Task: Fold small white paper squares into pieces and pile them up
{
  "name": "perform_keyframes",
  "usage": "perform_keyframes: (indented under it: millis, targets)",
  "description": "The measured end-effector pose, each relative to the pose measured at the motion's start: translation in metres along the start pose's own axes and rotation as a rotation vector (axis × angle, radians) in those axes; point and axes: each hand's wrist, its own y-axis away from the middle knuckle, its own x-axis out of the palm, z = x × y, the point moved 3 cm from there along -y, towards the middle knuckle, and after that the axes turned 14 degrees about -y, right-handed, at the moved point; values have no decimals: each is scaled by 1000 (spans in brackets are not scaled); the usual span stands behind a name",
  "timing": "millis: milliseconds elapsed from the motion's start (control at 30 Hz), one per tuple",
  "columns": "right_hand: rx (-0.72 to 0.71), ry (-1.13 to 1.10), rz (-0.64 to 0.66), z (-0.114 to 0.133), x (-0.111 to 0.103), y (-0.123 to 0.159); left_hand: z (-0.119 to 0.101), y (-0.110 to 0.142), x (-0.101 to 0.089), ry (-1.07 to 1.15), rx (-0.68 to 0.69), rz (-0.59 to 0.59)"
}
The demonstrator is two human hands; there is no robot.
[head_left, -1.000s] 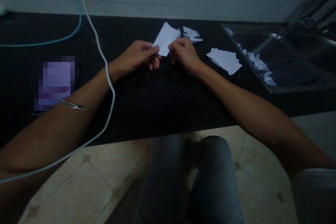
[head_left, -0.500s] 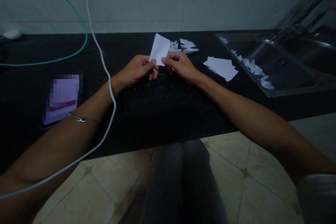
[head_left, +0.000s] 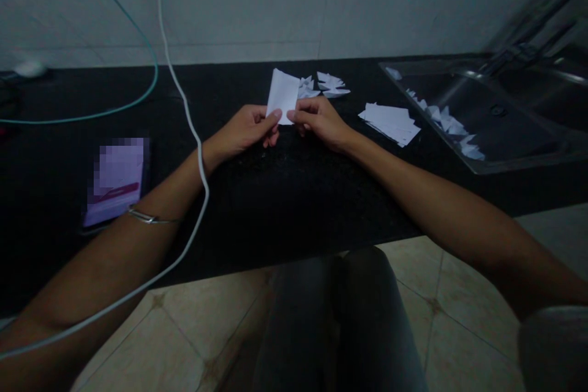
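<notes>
A white piece of paper (head_left: 283,93), which looks folded, is held up above the dark countertop (head_left: 294,196). My left hand (head_left: 252,127) pinches its lower left corner, thumb in front and fingers behind. My right hand (head_left: 318,120) is closed on its lower right edge with thumb and fingers. Just behind the paper and my right hand lie small folded paper pieces (head_left: 331,82). To the right of my right hand rests a loose stack of flat white paper pieces (head_left: 390,122).
At the right is a metal sink (head_left: 487,165), with several folded paper pieces (head_left: 445,121) along its left rim. A phone (head_left: 117,180) lies lit beside my left forearm. A white cable (head_left: 202,165) hangs across that forearm; a teal cable (head_left: 149,89) curves at the back left.
The whole view has shifted slightly, so things sit a little lower. The paper is tilted less between my hands, which keep their pinch. My right knee has moved to the right.
</notes>
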Motion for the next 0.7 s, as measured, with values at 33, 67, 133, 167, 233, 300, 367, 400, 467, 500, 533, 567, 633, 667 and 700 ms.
perform_keyframes:
  millis: [33, 67, 133, 167, 233, 300, 367, 400, 467, 500, 533, 567, 633, 667, 700]
  targets:
    - [-7, -6, 7, -1, 0, 0, -1, 1, 0, -10, 8, 3]
    - [-15, -10, 15, -1, 0, -1, -1, 1, -1, -19, 14, 5]
    - [-24, -12, 28, -2, -1, -1, -1, 0, -1, -29, 20, 9]
    - [-23, -12, 29, -3, -1, -1, -1, 0, -1, -28, 21, 8]
    - [-8, -11, 28, -4, -1, -1, 1, 0, 0, -22, 23, 6]
    - [7, -14, 32, -5, -3, -1, 1, 0, 0, -20, 29, 5]
    - [13, -22, 45, -7, -4, -2, 1, 0, 0, -26, 36, 8]
    - [17, -26, 51, -7, -5, -2, 0, 0, 0, -29, 41, 8]
    - [27, -31, 65, -9, -5, -2, -1, 1, 0, -31, 52, 5]
    - [27, -32, 74, -10, -5, -3, -1, 1, 0, -33, 58, 3]
    - [20, -33, 84, -10, -5, -3, -1, 1, 0, -36, 65, 2]
    - [6, -32, 97, -10, -5, -3, -1, 1, 0, -42, 71, 4]
    - [-33, -23, 126, -10, -4, -4, -1, 0, 0, -58, 83, 13]
    - [-51, -11, 140, -10, -3, -4, -1, 0, 0, -65, 89, 17]
    - [-67, 6, 152, -10, -3, -4, -2, 0, 0, -70, 94, 20]
